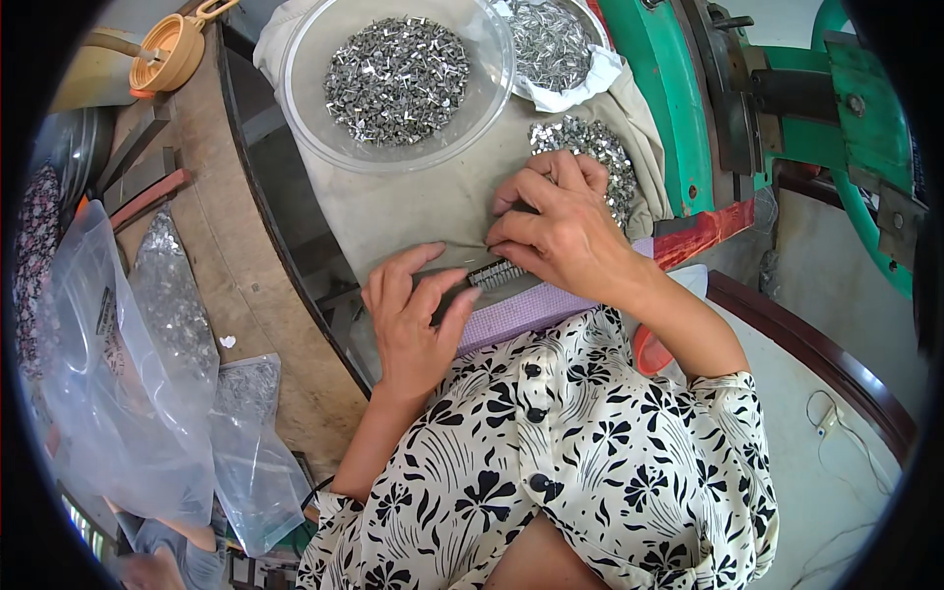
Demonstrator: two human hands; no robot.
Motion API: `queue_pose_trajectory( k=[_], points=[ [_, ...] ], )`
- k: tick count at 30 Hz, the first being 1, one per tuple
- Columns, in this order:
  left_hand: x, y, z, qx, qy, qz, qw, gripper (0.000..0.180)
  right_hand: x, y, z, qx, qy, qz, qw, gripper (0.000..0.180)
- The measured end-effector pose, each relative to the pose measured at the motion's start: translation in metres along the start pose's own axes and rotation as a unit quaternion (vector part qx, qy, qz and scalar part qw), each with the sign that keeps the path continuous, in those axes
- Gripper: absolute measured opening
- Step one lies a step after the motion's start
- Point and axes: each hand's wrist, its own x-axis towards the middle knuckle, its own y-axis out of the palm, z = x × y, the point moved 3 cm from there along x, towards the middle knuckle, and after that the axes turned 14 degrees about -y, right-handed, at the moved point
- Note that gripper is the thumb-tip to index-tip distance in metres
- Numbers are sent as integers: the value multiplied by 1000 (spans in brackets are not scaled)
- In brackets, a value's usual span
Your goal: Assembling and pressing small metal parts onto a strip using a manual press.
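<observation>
My left hand steadies the left end of a short dark strip between thumb and forefinger, its other fingers spread. A row of small shiny metal pieces runs along the strip. Over its right end my right hand is closed, thumb and fingertips pinched together; whatever is between them is too small to make out. The strip lies above a lilac textured block near my body. A heap of small metal pieces rests on the beige cloth, just beyond my right hand.
A clear plastic bowl of small metal parts stands at the back, beside a paper-lined dish of thin metal pieces. Green machinery rises at the right. Clear plastic bags and an orange cup are on the left wooden table.
</observation>
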Motion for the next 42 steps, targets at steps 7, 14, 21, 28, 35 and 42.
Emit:
queue_pose_trajectory(
  k=[7,14,21,28,35,42],
  points=[
    [8,-6,-11,59,18,-1,998,20,-5,-10,-17,40,39,-6,998,13],
    [22,-8,-20,92,26,32,995,18,-3,-21,-16,38,12,-1,999,12],
    [6,-8,-6,40,23,19,999,21,-49,-35,-16,38,104,18,994,27],
    [3,-11,-7,30,26,48,998,30,-69,-22,-7,-27,85,-35,995,32],
    [-1,-14,-3,17,13,59,998,27,-74,-19,7,-17,58,-39,997,31],
    [-3,-21,0,14,8,89,996,22,-71,-21,7,51,111,17,992,27]
  ],
)
